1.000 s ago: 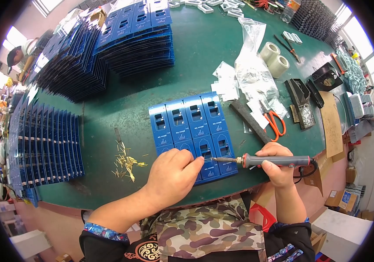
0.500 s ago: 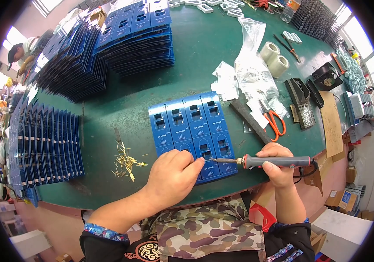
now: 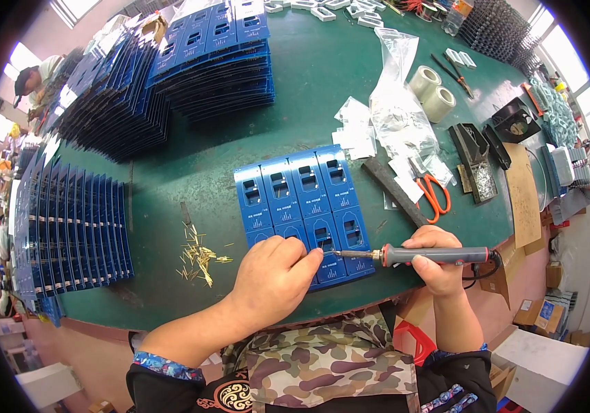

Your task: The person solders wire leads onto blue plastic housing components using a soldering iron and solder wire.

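Note:
A blue circuit board panel [image 3: 284, 186] with rows of rectangular cut-outs lies flat on the green table. My right hand [image 3: 436, 258] is closed round the grey handle of a soldering iron [image 3: 405, 255], whose tip rests at a cut-out in the panel's lower half. Over the panel's lower left, my left hand [image 3: 274, 275] is closed, thumb and forefinger pinched close to the iron's tip. What the pinch holds, if anything, is too small to make out. A loose heap of thin brass-coloured pins [image 3: 198, 258] lies left of that hand.
Stacked blue panels [image 3: 212, 76] stand at the back left, and a row of upright panels [image 3: 74, 227] at the left. Orange-handled scissors [image 3: 436, 196], a dark flat bar [image 3: 395, 193], clear plastic bags [image 3: 401, 103], tape rolls [image 3: 432, 93] and a black soldering-iron stand [image 3: 515, 120] lie to the right.
Both hands stay almost where they were. The soldering iron has shifted very slightly left, its tip still at the same cut-out.

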`<state>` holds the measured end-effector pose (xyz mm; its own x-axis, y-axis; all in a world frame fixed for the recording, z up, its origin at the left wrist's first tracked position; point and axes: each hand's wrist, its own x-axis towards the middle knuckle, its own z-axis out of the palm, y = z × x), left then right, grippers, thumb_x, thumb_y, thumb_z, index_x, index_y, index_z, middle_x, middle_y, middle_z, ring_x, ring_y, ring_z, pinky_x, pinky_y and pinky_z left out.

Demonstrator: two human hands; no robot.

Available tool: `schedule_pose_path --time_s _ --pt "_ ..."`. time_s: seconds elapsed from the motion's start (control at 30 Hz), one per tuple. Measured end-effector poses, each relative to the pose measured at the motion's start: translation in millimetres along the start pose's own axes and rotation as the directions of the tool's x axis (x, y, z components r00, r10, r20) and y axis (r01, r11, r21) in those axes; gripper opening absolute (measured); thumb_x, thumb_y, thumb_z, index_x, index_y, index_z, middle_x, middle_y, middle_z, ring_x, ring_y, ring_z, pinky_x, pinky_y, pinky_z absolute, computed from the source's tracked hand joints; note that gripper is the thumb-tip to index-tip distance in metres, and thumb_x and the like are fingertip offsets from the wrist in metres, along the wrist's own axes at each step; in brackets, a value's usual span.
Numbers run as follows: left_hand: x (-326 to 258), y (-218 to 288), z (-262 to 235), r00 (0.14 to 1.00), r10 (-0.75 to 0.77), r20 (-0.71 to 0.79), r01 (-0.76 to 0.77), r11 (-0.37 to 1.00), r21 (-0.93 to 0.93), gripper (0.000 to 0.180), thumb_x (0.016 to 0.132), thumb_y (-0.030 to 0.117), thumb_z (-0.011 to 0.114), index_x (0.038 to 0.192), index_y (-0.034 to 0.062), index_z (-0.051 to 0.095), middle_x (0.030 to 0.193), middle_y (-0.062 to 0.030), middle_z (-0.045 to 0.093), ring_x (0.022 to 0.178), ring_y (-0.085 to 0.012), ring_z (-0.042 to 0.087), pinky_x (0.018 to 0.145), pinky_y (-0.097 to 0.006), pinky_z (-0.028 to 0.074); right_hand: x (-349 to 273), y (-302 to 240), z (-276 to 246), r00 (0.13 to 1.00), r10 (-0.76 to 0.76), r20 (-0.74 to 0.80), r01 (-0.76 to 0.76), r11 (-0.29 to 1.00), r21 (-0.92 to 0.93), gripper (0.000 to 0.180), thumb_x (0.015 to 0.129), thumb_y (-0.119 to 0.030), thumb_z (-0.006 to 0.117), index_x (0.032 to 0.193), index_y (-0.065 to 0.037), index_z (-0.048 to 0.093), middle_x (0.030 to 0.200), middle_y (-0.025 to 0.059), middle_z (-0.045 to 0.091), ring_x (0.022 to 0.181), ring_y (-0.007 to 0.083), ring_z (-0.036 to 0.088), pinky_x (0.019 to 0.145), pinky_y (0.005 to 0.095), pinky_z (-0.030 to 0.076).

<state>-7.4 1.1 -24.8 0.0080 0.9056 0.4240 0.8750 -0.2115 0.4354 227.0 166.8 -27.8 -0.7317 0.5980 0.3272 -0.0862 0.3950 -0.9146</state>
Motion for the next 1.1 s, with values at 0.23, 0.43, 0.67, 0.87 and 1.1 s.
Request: schedule_pose_path --time_s 0.23,0.43,0.67,0.87,1.1 --pt "0 0 0 1.0 0.004 0.002 -0.004 1.0 0.011 0.023 0.068 0.0 0.07 0.091 0.0052 0.065 0.074 -0.005 0.053 0.063 -0.0231 0.053 0.053 -0.035 0.042 -1 1 0 1.0 -0.001 0.001 0.001 1.0 -0.007 0.02 0.075 -0.012 0.068 0.086 0.004 0.066 0.077 0.0141 0.067 0.064 0.0204 0.062 0.058 0.0311 0.049" --pt "-2 0 -3 1.0 -0.026 0.001 0.026 0.999 -0.038 0.021 0.072 0.0 0.07 0.092 0.0052 0.065 0.074 -0.0066 0.055 0.063 -0.0244 0.054 0.053 -0.036 0.043 -10 1 0 0.975 0.175 -0.133 -0.136 0.956 0.26 0.023 0.077 -0.012 0.066 0.09 0.006 0.065 0.079 0.0123 0.062 0.064 0.0162 0.058 0.058 0.0283 0.048" --pt "-12 15 -14 0.996 -0.082 -0.042 0.073 0.981 -0.18 0.019 0.074 0.0 0.071 0.091 0.0034 0.063 0.076 -0.0086 0.057 0.065 -0.0262 0.058 0.055 -0.036 0.046 -12 -19 22 0.975 0.212 -0.072 -0.176 0.926 0.335 0.026 0.082 -0.006 0.064 0.104 0.006 0.062 0.088 0.0124 0.064 0.076 0.0169 0.064 0.07 0.0281 0.053" --pt "-17 37 -5 0.99 -0.09 -0.107 0.043 0.924 -0.379 0.023 0.074 0.002 0.072 0.094 0.0024 0.061 0.078 -0.0082 0.057 0.066 -0.026 0.059 0.055 -0.035 0.048 -15 -28 76 0.988 0.138 0.065 -0.15 0.961 0.231 0.038 0.081 0.0 0.071 0.116 -0.002 0.059 0.1 0.012 0.067 0.087 0.0166 0.067 0.076 0.0277 0.053" --pt "-27 28 -13 0.993 -0.105 -0.062 0.073 0.919 -0.387 0.023 0.075 0.002 0.071 0.096 0.0028 0.061 0.078 -0.0098 0.056 0.065 -0.0271 0.058 0.056 -0.036 0.048 -3 -33 86 0.999 0.035 0.015 -0.035 0.999 0.032 0.029 0.082 0.0 0.07 0.109 -0.002 0.061 0.095 0.01 0.066 0.081 0.0167 0.064 0.071 0.0284 0.051"
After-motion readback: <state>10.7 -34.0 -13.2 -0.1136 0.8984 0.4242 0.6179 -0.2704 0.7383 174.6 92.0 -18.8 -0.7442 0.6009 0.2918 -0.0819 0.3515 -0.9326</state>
